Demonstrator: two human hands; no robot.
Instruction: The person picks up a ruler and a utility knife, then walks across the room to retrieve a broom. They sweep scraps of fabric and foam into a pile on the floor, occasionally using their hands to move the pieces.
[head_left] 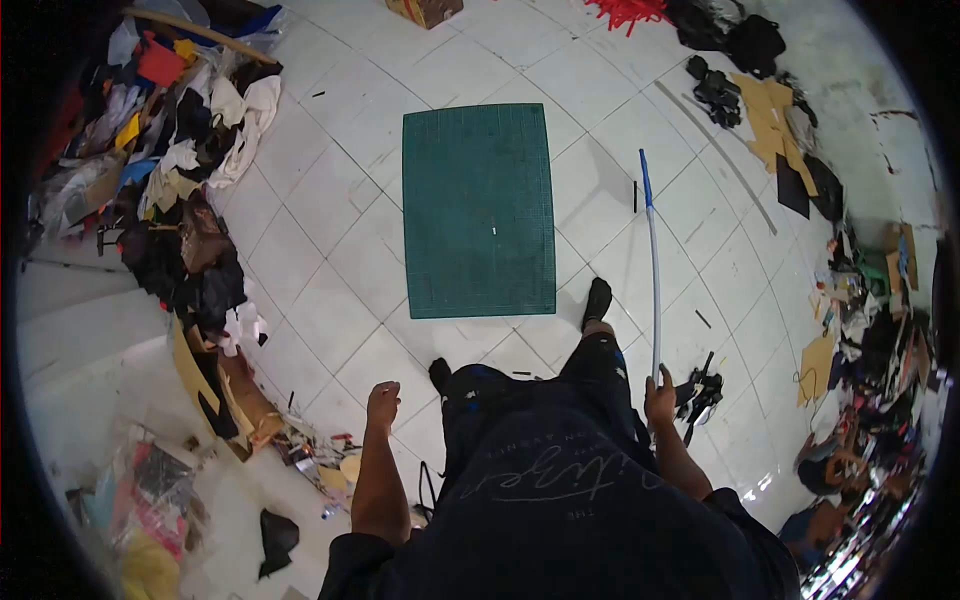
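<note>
My right hand (659, 403) is closed around a long thin pale grey pole (655, 270). The pole points away from me over the floor and has a blue section at its far end. My left hand (383, 405) hangs at my left side with its fingers loosely curled together, and nothing shows in it. On the tiles in front of my feet lies a green cutting mat (478, 210). A tiny white scrap (494, 231) rests on the mat.
Piled cloth and plastic (190, 130) line the left side, with an open cardboard box (240, 390) nearer me. A black-and-white item (702, 395) lies beside my right hand. Cardboard (770, 120) and clutter line the right. A person (825, 470) is at the lower right.
</note>
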